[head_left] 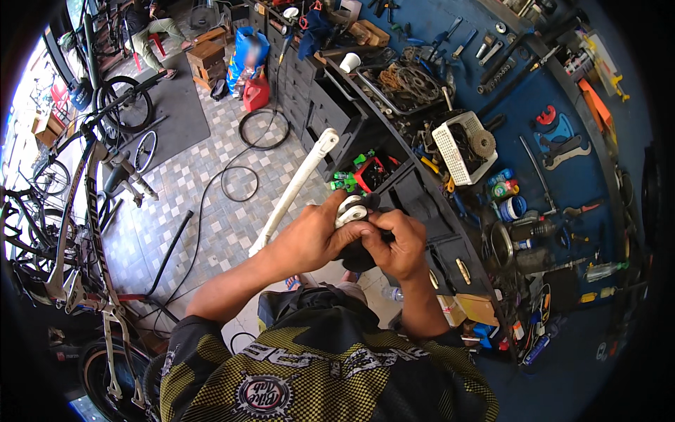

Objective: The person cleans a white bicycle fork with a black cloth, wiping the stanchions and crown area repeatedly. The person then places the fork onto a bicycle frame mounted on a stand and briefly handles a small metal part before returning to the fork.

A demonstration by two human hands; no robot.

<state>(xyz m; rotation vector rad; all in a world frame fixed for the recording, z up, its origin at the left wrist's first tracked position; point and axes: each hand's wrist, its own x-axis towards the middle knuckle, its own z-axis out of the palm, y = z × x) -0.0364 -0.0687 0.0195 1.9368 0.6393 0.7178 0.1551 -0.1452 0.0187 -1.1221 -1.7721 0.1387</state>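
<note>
In front of my chest I hold a white bicycle frame part, a forked stay [299, 179], in my left hand [316, 235]. One long arm of it reaches up and away past my wrist, with a holed tip at its far end. Its rounded white lugs stick out between my two hands. My right hand [399, 245] is closed, fingers and thumb pinched at the lugs beside the left. Something black, perhaps a rag [358, 257], hangs under my hands; which hand grips it is hidden.
To the right runs a dark workbench with an open drawer [334, 102], a white basket [450, 163] and many tools. Bicycle frame parts [90, 211] stand on the left. A black hose [204, 204] crosses the tiled floor near a red canister [256, 94]. A person sits far back.
</note>
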